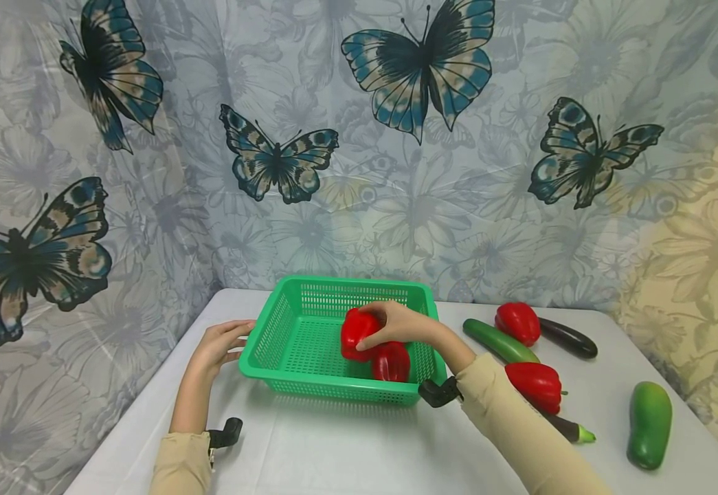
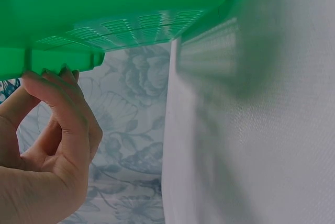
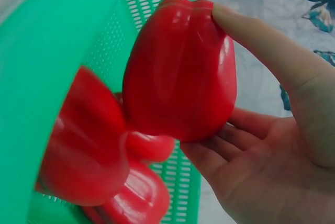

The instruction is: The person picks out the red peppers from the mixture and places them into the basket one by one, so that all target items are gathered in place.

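Note:
A green plastic basket [image 1: 334,393] with perforated walls stands on the white table. Inside it, near its right side, my right hand [image 1: 400,323] grips a red bell pepper [image 1: 356,335], thumb on one side and fingers on the other. More red bell peppers [image 1: 391,362] lie close below the held one; the right wrist view shows another large pepper [image 3: 86,145] beside it. At the basket's left side, my left hand [image 1: 219,345] touches the outer rim with its fingertips. The left wrist view shows those loosely bent fingers [image 2: 65,103] against the rim's edge.
Right of the basket lie a cucumber [image 1: 499,341], two red bell peppers [image 1: 517,323], a dark eggplant [image 1: 569,337], and another eggplant [image 1: 563,426] partly hidden by a pepper and the sleeve. A thick green vegetable [image 1: 649,425] lies near the right table edge. Butterfly-patterned cloth [image 1: 420,206] hangs behind.

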`<state>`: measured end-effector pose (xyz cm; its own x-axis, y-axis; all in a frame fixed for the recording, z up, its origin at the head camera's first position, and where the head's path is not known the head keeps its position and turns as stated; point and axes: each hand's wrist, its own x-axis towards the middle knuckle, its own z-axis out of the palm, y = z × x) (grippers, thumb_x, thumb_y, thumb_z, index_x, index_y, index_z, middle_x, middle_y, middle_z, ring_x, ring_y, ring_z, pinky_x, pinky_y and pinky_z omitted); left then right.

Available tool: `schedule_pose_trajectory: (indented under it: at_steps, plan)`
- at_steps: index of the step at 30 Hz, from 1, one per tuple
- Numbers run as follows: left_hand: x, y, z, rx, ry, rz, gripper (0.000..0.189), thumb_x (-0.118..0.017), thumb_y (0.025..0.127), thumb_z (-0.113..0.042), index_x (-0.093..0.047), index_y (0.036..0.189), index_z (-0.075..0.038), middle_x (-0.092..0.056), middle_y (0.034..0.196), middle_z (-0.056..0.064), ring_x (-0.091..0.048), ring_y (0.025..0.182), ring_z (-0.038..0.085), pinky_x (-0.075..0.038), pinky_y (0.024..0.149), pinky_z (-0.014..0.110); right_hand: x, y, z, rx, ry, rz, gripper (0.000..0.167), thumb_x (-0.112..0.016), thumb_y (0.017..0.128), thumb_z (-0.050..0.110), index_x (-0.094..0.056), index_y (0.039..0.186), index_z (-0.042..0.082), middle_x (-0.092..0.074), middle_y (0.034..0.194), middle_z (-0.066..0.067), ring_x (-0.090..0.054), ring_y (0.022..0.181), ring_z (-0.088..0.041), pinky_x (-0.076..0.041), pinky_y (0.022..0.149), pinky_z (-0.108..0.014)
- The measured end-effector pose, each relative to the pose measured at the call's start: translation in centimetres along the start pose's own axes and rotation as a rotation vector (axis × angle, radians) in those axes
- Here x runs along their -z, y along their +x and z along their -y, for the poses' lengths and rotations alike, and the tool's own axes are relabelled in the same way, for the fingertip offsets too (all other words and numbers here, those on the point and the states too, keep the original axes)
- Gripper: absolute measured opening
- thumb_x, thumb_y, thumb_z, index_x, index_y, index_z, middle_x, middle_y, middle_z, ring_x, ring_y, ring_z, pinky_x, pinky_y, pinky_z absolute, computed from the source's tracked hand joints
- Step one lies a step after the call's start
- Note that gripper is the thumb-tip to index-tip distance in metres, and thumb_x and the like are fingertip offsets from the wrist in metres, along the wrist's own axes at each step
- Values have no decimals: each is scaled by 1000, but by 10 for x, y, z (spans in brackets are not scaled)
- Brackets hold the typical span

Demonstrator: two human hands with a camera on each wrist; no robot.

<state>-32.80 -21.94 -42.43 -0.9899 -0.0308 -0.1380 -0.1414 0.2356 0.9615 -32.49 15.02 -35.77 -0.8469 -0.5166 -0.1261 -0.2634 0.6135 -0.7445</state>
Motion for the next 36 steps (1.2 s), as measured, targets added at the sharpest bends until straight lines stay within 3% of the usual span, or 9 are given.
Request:
schedule_pose_trajectory:
  at_steps: [16, 36]
  plan:
    - [-1, -4, 0, -3, 8, -5, 52, -64, 95, -34, -57, 133, 1, -68, 96, -8, -67, 86, 9, -58, 82, 33, -6, 8, 4, 1, -33, 63, 70, -81, 79, 34, -52, 138, 8, -65, 117, -3, -59, 107, -18, -56, 84, -32]
    - [1, -2, -1, 5, 9, -14, 56, -66, 94, -37, -56, 134, 0, -68, 99, -8, -66, 84, 7, -58, 84, 33, -15, 18, 5, -39, -126, 100, 72, -83, 76, 37, -54, 137, 11, -58, 131, -4, -52, 117, -21, -57, 84, -35]
